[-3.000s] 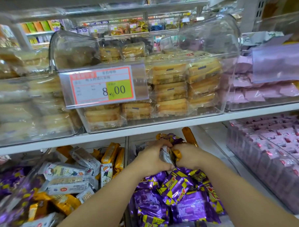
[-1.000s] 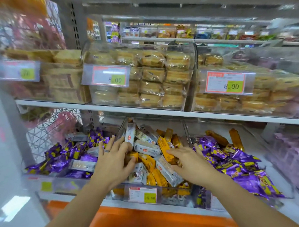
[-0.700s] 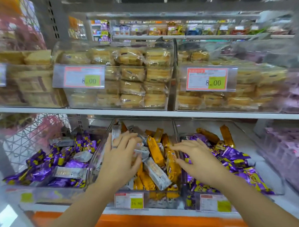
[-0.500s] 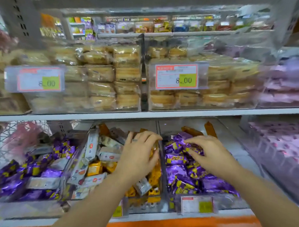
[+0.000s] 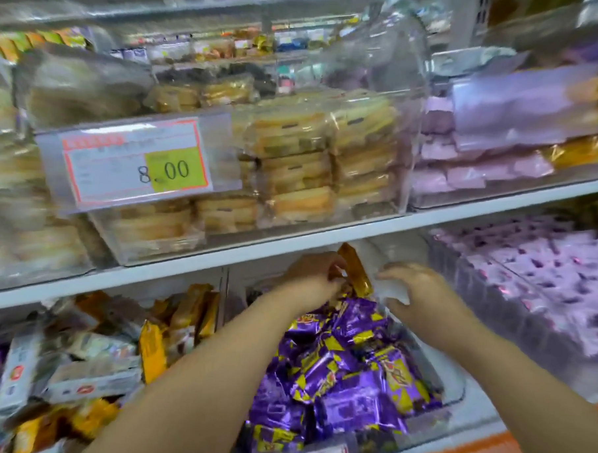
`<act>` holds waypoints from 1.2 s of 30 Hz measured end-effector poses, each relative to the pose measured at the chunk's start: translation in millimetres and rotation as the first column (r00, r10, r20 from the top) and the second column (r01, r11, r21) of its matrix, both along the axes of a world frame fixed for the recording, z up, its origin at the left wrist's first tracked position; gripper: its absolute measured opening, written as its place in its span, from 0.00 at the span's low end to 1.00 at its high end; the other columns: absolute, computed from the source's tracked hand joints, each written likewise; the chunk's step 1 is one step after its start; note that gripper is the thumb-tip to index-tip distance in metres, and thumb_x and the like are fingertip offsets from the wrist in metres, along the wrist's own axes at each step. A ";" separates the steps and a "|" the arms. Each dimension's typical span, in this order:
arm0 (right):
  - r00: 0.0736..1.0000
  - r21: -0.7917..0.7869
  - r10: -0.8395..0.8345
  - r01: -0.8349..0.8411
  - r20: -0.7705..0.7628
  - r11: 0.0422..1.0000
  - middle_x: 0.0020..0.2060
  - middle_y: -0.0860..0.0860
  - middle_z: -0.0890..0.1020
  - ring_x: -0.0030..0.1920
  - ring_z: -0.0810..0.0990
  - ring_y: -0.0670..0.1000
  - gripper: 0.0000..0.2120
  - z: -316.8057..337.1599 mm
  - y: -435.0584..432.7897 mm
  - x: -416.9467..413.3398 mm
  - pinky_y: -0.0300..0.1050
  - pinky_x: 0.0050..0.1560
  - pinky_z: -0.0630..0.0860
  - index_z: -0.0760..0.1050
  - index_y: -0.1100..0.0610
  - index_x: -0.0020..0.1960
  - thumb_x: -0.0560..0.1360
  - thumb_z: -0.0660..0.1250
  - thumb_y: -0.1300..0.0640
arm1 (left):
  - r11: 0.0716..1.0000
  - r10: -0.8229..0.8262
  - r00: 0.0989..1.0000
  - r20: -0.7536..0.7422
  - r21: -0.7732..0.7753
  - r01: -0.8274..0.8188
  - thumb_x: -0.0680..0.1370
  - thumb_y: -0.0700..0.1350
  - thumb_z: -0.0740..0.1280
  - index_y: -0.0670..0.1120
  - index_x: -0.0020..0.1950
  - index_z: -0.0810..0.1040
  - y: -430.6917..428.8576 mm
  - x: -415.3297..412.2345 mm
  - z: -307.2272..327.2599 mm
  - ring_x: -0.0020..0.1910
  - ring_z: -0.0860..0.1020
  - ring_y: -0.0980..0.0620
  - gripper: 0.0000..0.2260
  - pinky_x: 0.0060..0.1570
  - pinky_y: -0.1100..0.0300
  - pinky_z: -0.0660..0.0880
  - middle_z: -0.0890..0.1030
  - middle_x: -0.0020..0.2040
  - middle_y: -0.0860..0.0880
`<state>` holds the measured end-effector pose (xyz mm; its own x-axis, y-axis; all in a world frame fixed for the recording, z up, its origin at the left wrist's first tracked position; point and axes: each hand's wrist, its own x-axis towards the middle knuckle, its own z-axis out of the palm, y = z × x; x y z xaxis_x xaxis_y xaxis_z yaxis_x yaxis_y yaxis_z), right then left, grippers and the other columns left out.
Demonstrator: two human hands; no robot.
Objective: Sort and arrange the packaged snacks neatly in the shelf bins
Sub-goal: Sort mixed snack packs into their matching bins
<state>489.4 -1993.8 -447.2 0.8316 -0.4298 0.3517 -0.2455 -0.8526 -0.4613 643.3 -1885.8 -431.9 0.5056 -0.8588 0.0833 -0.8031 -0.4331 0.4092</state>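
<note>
Fingers of our left hand (image 5: 309, 278) curl against the gold bar (image 5: 354, 270); whether they grip it we cannot tell. It stands tilted at centre frame behind the purple packets (image 5: 335, 371), long axis upward. Our right hand (image 5: 421, 293) hovers just right, spread and empty.

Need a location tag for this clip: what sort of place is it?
Probably a shop's snack aisle: an 8.00 price tag, clear shelf bins of wrapped cakes, and purple snack packs below.

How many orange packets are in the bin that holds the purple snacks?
1: an orange packet stands tilted at the back of the bin of purple snacks, right beside the left hand. More may be hidden behind that hand or under the snacks.
</note>
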 end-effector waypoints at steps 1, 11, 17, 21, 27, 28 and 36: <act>1.000 0.018 0.022 -0.022 -0.009 1.000 0.54 0.56 0.80 0.56 0.79 0.57 0.18 -2.7 -1.4 -1.7 0.46 0.59 0.72 0.80 0.57 0.56 0.67 0.71 0.66 | 0.999 0.001 1.000 -0.024 0.047 0.001 0.77 0.44 0.66 0.47 0.61 0.76 -9.4 -0.2 -1.7 0.58 0.77 0.47 0.13 0.48 0.62 0.68 0.79 0.59 0.46; 0.996 0.121 0.091 -0.091 0.011 0.988 0.63 0.52 0.73 0.64 0.73 0.49 0.16 -11.0 -7.4 -13.9 0.19 0.56 0.56 0.78 0.55 0.60 0.72 0.70 0.64 | 0.967 0.028 0.978 -0.205 0.253 0.025 0.74 0.50 0.72 0.53 0.77 0.52 -46.5 2.2 -13.6 0.67 0.70 0.46 0.38 0.60 0.61 0.68 0.68 0.71 0.45; 0.996 0.121 0.086 -0.086 0.008 0.989 0.61 0.47 0.73 0.60 0.73 0.46 0.16 -10.3 -7.3 -12.8 0.18 0.51 0.57 0.77 0.52 0.60 0.74 0.69 0.61 | 0.992 0.026 0.942 -0.335 0.127 0.018 0.73 0.39 0.70 0.59 0.74 0.59 -40.7 3.2 -17.8 0.54 0.74 0.51 0.35 0.48 0.63 0.70 0.74 0.65 0.46; 0.996 0.142 0.083 -0.086 0.031 0.986 0.58 0.44 0.72 0.59 0.73 0.44 0.15 -11.4 -6.0 -12.1 0.17 0.50 0.58 0.78 0.51 0.59 0.74 0.69 0.61 | 1.000 0.006 0.821 -0.570 0.014 0.003 0.70 0.32 0.67 0.63 0.66 0.69 -41.8 6.8 -24.5 0.55 0.78 0.47 0.33 0.48 0.52 0.77 0.76 0.63 0.46; 0.994 0.143 0.103 -0.108 0.046 0.984 0.58 0.47 0.73 0.54 0.72 0.42 0.15 -8.3 -4.3 -11.3 0.17 0.49 0.59 0.79 0.53 0.58 0.73 0.69 0.63 | 0.992 -0.032 0.703 -0.711 -0.107 -0.063 0.71 0.36 0.69 0.61 0.53 0.76 -44.5 7.3 -26.1 0.54 0.80 0.45 0.20 0.45 0.55 0.73 0.79 0.59 0.49; 0.994 0.145 0.104 -0.110 0.044 0.983 0.57 0.46 0.73 0.54 0.72 0.42 0.15 -7.8 -4.0 -11.2 0.17 0.49 0.60 0.79 0.53 0.58 0.73 0.69 0.63 | 0.990 -0.052 0.708 -0.704 -0.128 -0.054 0.74 0.39 0.69 0.60 0.54 0.76 -43.9 5.7 -23.9 0.51 0.81 0.47 0.17 0.43 0.57 0.73 0.79 0.58 0.50; 0.995 0.063 0.041 -0.047 0.096 0.997 0.53 0.43 0.75 0.55 0.73 0.43 0.13 4.2 4.8 -14.9 0.25 0.53 0.60 0.79 0.52 0.57 0.74 0.68 0.61 | 0.950 0.049 0.900 -0.433 -0.259 -0.176 0.72 0.46 0.71 0.51 0.53 0.76 -32.8 -7.0 -4.0 0.49 0.79 0.47 0.11 0.53 0.53 0.76 0.81 0.51 0.46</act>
